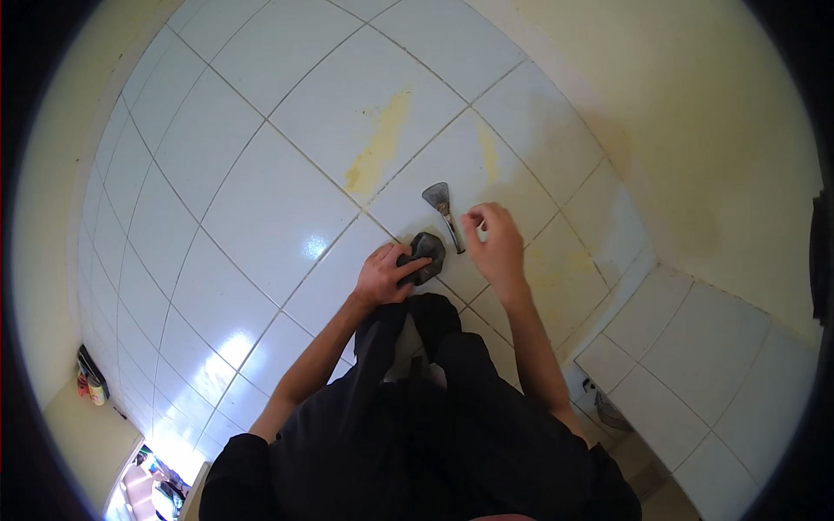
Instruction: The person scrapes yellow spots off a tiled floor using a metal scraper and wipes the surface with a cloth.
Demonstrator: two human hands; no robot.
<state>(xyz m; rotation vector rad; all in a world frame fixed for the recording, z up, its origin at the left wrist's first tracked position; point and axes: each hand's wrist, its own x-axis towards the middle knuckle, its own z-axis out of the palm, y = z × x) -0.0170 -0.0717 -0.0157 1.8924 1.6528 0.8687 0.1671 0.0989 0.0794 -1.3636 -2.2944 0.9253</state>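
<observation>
My left hand point(389, 272) grips a dark, rounded object point(427, 255), perhaps a bundled cloth or a stone, low over the white floor tiles; one finger lies across its top. To the right, my right hand point(495, 244) is raised with its fingers curled and a gap between thumb and forefinger; nothing shows in it. Between the hands a putty knife point(445, 211) lies on the tiles, its wide worn blade pointing away from me and its narrow handle towards me. Beyond it, yellow stains point(381, 146) mark the floor.
Pale yellow walls point(690, 130) border the floor at left and right. A tiled ledge point(690, 365) juts in at lower right, with a dark object point(612, 413) under its edge. Bottles point(94, 387) stand by the left wall near a bright doorway point(146, 485).
</observation>
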